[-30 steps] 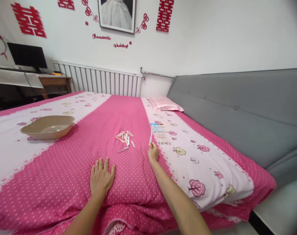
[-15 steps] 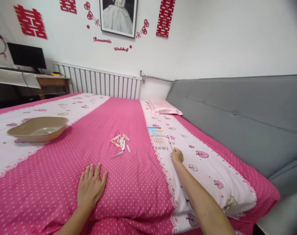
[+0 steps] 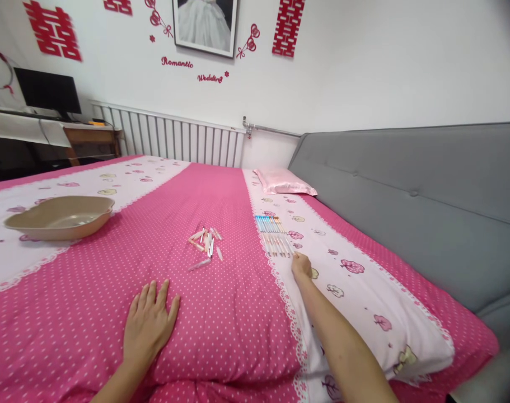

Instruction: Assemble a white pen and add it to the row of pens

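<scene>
**One more pen reaches the row**

Far left, one tan basin (image 3: 57,215) sits on the bed (image 3: 221,190), well apart from the action, with nothing near it. Coming across, the left hand (image 3: 148,324) lies flat on the pink spotted sheet, fingers spread wide, holding nothing. It has slid a touch leftward over the last second, but it is only a prop. Ahead of it is the loose heap of pens (image 3: 204,243): one heap, something like ten in it, lying every which way. They are too small from here for an exact count.

Now the change! A second ago the right hand (image 3: 302,264) was beside that heap with a single pen sticking up from its fingers. It has swung across onto the white strip, and that pen (image 3: 290,248) now lies flat at the right edge of the row of pens (image 3: 274,235). So the heap is one lighter and the row one longer. The hand sits at the row's near end, fingers bunched close, fingertips against the pen. Whether it grips or has let go, I cannot tell.

The row itself is one row in two banks, blue-ended pens farther off, orange and pink ones nearer. It holds a dozen or more side by side, again too fine to count exactly. Beyond it lies one pink pillow (image 3: 285,182), and far right stands one grey headboard (image 3: 406,184). Two hands, both the same person's, and nobody else in sight.
</scene>
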`<move>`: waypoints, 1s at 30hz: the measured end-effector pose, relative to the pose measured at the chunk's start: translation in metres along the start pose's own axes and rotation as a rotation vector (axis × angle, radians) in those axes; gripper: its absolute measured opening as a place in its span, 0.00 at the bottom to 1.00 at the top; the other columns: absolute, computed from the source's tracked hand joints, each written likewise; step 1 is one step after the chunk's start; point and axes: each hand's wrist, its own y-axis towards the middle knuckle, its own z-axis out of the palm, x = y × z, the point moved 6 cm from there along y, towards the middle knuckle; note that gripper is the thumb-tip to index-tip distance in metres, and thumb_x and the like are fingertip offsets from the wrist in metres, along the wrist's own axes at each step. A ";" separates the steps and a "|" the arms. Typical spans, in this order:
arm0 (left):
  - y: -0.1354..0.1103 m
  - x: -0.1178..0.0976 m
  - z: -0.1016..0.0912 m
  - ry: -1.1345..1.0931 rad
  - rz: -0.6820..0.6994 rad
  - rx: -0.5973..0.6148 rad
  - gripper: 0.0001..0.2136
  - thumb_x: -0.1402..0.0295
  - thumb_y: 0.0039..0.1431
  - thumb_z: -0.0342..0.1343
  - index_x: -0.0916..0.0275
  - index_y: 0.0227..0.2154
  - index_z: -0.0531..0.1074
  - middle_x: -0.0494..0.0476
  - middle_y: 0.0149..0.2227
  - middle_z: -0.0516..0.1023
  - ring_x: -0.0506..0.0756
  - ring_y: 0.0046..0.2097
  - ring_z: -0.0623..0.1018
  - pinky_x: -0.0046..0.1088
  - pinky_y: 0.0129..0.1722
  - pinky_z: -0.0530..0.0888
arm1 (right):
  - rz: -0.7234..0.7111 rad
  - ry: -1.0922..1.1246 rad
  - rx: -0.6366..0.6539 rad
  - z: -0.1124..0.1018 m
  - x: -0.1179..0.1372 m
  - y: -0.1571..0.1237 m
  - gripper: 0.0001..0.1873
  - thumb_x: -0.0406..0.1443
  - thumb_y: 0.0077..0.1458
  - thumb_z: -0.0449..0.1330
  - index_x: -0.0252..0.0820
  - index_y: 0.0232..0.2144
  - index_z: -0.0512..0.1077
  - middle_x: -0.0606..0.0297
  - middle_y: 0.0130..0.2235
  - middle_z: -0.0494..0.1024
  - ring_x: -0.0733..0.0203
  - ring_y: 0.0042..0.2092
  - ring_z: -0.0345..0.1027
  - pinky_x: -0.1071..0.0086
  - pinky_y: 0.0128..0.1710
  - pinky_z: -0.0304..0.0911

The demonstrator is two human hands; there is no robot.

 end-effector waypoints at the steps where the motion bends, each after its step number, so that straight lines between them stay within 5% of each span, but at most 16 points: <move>1: 0.000 -0.001 0.000 0.005 0.003 -0.003 0.31 0.54 0.59 0.35 0.68 0.60 0.56 0.70 0.61 0.60 0.64 0.62 0.59 0.42 0.60 0.53 | -0.002 -0.010 -0.001 0.001 0.000 0.000 0.16 0.40 0.59 0.54 0.41 0.48 0.67 0.58 0.49 0.69 0.58 0.46 0.67 0.59 0.44 0.66; 30: -0.002 -0.001 -0.001 0.000 -0.005 -0.005 0.31 0.54 0.59 0.36 0.68 0.60 0.57 0.70 0.61 0.60 0.64 0.62 0.59 0.41 0.60 0.52 | -0.155 -0.153 -0.103 0.005 0.003 -0.003 0.15 0.40 0.59 0.54 0.40 0.47 0.67 0.58 0.49 0.70 0.58 0.45 0.67 0.58 0.44 0.66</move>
